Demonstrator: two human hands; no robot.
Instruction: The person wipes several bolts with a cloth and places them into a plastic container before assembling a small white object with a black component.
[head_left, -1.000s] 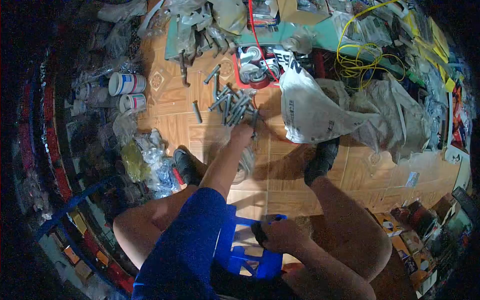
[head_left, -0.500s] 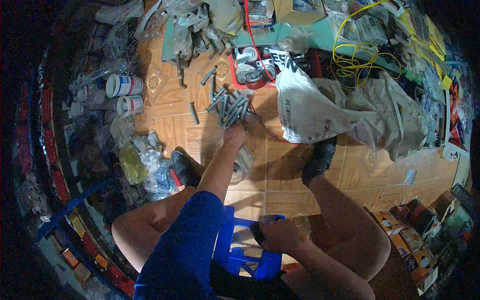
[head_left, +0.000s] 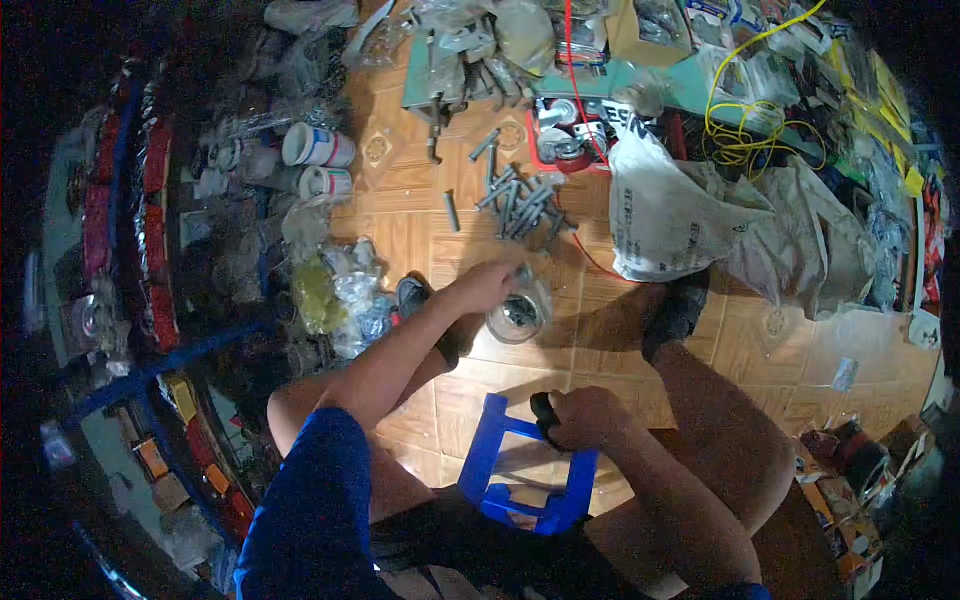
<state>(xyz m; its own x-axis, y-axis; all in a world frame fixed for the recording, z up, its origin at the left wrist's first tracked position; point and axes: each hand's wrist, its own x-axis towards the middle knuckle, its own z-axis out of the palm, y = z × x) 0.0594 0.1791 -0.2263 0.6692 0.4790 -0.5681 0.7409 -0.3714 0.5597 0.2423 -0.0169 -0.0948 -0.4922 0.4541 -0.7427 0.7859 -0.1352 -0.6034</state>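
Observation:
My left hand point(head_left: 488, 287) is over the upper left rim of a round, see-through container point(head_left: 518, 316) on the tiled floor, with small dark items inside. Its fingers are closed and blurred, with something greyish at the tips. Beyond it lies a loose pile of grey metal bolts point(head_left: 522, 207), with one bolt point(head_left: 451, 211) apart on the left. My right hand point(head_left: 592, 418) is closed around a small black object point(head_left: 545, 416), above the blue plastic stool point(head_left: 485, 445) between the legs.
A red crate point(head_left: 543, 152) of caster wheels stands beyond the bolts. To its right is a white sack point(head_left: 655, 215). White tubs point(head_left: 318, 146) and plastic bags point(head_left: 355, 290) line the left. A yellow cable point(head_left: 745, 140) lies coiled at the upper right; boxes point(head_left: 840, 500) sit lower right.
My left hand has drawn back from the bolt pile to the see-through container, which now shows more fully. The view has shifted, so the floor items appear further right. My right hand still grips the black object.

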